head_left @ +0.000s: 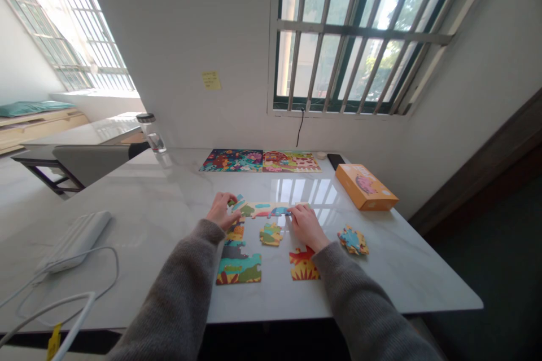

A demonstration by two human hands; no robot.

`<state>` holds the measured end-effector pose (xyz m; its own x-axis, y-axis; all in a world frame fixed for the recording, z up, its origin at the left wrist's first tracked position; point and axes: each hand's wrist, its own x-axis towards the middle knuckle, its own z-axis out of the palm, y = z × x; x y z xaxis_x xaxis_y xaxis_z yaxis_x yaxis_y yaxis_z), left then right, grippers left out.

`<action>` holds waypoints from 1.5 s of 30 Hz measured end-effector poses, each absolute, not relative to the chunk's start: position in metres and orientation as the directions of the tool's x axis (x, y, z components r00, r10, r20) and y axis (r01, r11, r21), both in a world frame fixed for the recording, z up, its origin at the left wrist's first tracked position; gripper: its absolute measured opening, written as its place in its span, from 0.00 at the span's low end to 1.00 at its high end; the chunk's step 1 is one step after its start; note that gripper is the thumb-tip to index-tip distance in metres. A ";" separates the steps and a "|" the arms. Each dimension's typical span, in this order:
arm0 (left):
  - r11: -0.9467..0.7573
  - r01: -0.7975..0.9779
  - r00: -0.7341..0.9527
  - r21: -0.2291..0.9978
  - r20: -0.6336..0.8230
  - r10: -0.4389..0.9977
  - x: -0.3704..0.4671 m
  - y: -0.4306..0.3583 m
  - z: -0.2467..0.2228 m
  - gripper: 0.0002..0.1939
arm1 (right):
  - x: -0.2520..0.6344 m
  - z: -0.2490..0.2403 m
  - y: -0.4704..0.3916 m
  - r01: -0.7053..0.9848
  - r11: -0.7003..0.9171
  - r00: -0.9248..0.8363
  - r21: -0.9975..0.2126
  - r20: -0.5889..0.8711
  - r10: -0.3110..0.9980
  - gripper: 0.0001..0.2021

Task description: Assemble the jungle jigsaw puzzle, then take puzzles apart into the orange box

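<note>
A strip of joined jigsaw pieces runs across the top of a partly assembled puzzle. My left hand is curled at its left end, thumb and fingers around a corner puzzle piece that looks slightly tilted. At the strip's right end, my right hand has its fingertips closed on the edge by a blue animal picture. Below the left hand lies a joined left column. Loose joined pieces sit in the middle, and a red and yellow section is partly hidden under my right wrist.
A pile of puzzle pieces lies right of my right hand, with an orange box behind it. Two picture sheets and a black phone are at the wall. A bottle and white power strip stand left.
</note>
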<state>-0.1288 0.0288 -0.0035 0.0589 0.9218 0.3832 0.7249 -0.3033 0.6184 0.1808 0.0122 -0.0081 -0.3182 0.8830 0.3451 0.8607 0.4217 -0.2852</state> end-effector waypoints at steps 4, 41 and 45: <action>-0.178 0.725 -0.068 0.666 0.326 0.943 -0.151 0.029 -0.016 0.16 | 0.179 -0.008 0.013 0.848 0.430 -0.328 -0.308 0.331 0.885 0.16; -0.212 0.697 -0.036 0.685 0.328 0.944 -0.174 0.020 -0.010 0.20 | 0.157 -0.001 0.010 0.780 0.522 -0.456 -0.346 0.258 0.852 0.18; -0.402 0.691 0.124 0.601 0.449 0.885 -0.146 0.013 0.006 0.17 | 0.155 0.004 0.009 0.734 0.513 -0.398 -0.446 0.329 0.856 0.17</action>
<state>-0.1460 0.0127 0.0057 0.1243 0.8849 0.4490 0.6908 -0.4020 0.6010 0.1545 0.0086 0.0037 -0.3984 0.8563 0.3287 0.7339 0.5125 -0.4458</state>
